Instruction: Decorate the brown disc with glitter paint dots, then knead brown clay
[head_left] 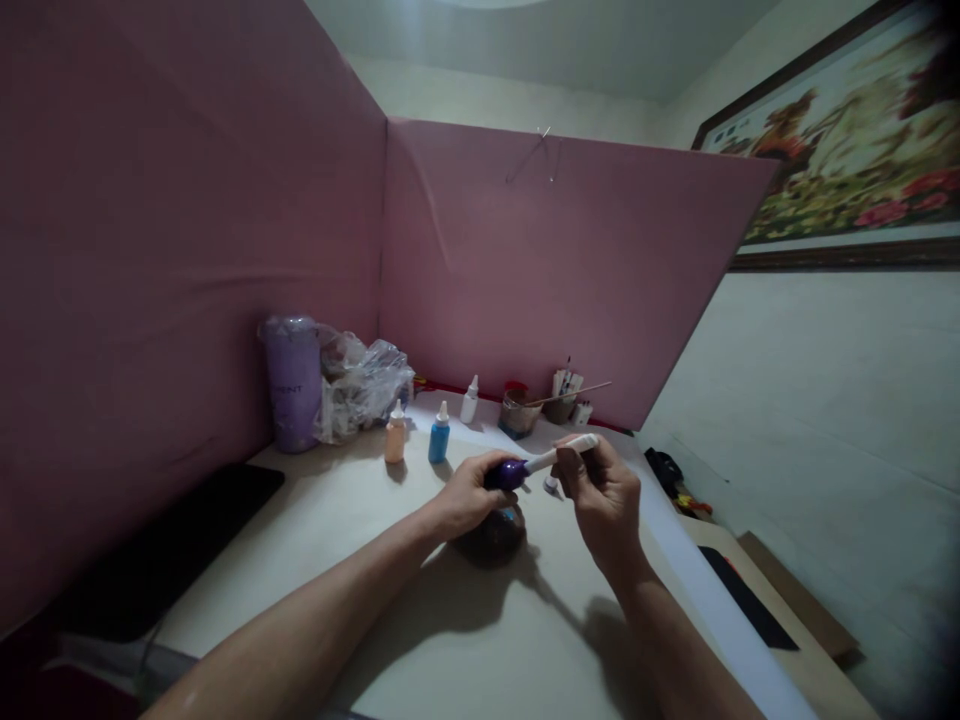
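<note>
My left hand [472,490] is closed around a small purple paint bottle [508,474], tilted with its top toward the right. In my right hand [604,490], thumb and fingers pinch a slim white pen-like stick [581,443]. The stick's near end meets the top of the bottle; whether it goes inside I cannot tell. Below my left hand a dark rounded object [491,540] with a blue patch rests on the table, partly covered by the hand. A small whitish cap [551,484] lies between the hands, just behind them.
Peach [394,440], blue [439,440] and white [469,402] nozzle bottles stand behind my left hand. A jar [517,415] with a brush across it and a brush cup [559,408] are at the back. A purple tumbler [294,385] and crumpled plastic bag [364,385] stand left, beside pink panels [562,270].
</note>
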